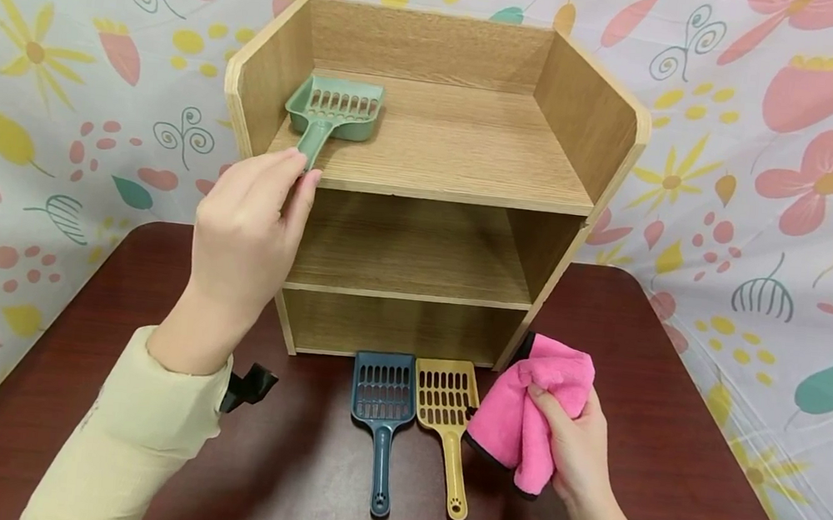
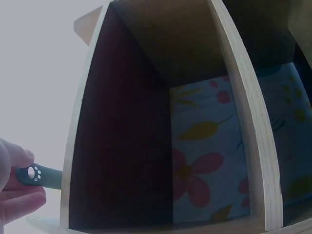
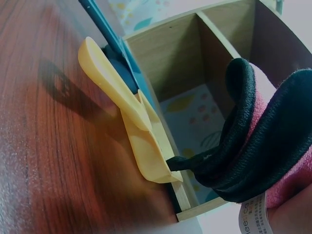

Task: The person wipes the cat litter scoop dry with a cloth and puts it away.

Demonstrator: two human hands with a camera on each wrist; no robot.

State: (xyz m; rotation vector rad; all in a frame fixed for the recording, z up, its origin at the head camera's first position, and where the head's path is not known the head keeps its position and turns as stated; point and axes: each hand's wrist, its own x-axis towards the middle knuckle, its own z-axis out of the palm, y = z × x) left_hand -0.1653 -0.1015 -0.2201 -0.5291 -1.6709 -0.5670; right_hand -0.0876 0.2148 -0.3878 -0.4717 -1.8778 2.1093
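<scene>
On the left of the wooden shelf unit's top board lies a green slotted litter scoop [image 1: 335,108]. My left hand [image 1: 244,231] pinches the end of its handle, which sticks out past the front edge. The left wrist view shows the paw-print hole in that handle [image 2: 48,176] between thumb and fingers. My right hand [image 1: 578,443] grips a bunched pink cloth [image 1: 540,406] with dark edging, low at the unit's right front. Beside the cloth lies a yellow litter scoop [image 1: 444,397], and a blue one [image 1: 385,389] lies left of it, both handles toward me.
The wooden shelf unit [image 1: 424,179] has raised sides and back on top and two open compartments below. It stands on a dark red-brown table [image 1: 666,485]. A patterned curtain [image 1: 754,200] hangs behind. A black strap end [image 1: 249,388] juts from my left wrist.
</scene>
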